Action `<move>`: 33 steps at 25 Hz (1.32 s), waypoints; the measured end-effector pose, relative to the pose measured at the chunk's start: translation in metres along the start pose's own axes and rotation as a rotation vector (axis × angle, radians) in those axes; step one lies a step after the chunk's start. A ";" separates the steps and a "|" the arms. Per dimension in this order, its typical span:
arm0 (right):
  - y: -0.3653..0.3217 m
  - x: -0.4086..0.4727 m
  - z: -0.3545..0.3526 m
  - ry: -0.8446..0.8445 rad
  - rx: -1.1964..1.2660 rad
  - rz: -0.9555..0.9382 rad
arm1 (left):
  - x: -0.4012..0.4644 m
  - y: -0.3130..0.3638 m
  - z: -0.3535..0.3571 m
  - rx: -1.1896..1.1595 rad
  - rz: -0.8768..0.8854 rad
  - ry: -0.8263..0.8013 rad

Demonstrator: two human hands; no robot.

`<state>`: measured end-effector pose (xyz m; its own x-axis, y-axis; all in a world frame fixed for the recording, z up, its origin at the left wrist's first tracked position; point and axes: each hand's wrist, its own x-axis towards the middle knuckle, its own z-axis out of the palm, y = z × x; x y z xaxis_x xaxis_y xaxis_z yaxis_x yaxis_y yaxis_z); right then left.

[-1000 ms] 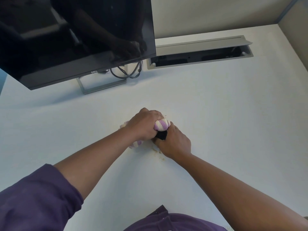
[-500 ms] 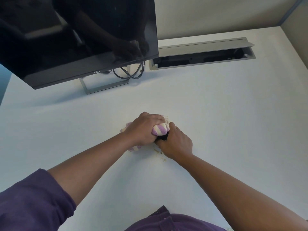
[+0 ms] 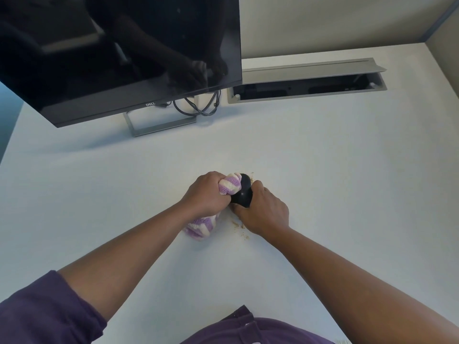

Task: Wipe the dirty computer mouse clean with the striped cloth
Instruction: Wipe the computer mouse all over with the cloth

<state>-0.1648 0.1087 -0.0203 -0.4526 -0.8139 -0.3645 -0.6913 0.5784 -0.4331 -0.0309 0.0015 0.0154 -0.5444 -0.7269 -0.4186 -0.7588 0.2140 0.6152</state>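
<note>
A black computer mouse (image 3: 243, 193) sits on the white desk (image 3: 323, 170) at the centre of the view. My right hand (image 3: 262, 211) grips its near end, and fingers hide much of its body. My left hand (image 3: 205, 193) grips a bunched purple-and-white striped cloth (image 3: 229, 186) and presses it against the mouse's left side. A loose end of the cloth hangs out below my left wrist onto the desk. Brown crumbs (image 3: 239, 227) lie on the desk just in front of the mouse, and a few more beyond its far tip.
A dark monitor (image 3: 119, 53) on a metal stand (image 3: 159, 124) fills the back left, with looped cables (image 3: 198, 108) beside it. An open cable tray (image 3: 305, 88) is set into the desk at the back right. A partition wall rises at the far right.
The cloth in my left hand has slid off the top of the mouse towards its left side, so more of the black mouse shows. My right hand keeps its hold.
</note>
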 end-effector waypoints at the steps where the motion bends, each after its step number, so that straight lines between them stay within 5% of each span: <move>1: 0.000 0.000 0.000 0.000 -0.003 0.001 | -0.003 -0.001 -0.002 0.005 -0.003 -0.019; 5: 0.000 0.000 0.000 -0.001 -0.005 -0.010 | -0.016 -0.006 -0.012 -0.034 -0.008 -0.099; 10: 0.001 0.000 0.000 -0.003 0.007 -0.012 | -0.011 -0.001 -0.013 -0.119 0.078 0.005; 18: 0.002 0.001 -0.001 -0.017 0.018 -0.022 | 0.021 0.018 -0.010 0.067 0.082 -0.110; 26: 0.002 0.003 0.000 -0.039 0.067 -0.021 | 0.036 0.025 -0.004 0.379 0.317 -0.213; 33: 0.001 0.000 0.000 -0.012 0.087 -0.012 | 0.027 0.013 0.002 0.365 0.477 -0.191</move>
<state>-0.1657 0.1091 -0.0206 -0.4368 -0.8206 -0.3686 -0.6449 0.5713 -0.5076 -0.0558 -0.0140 0.0110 -0.8815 -0.3744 -0.2877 -0.4719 0.7194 0.5098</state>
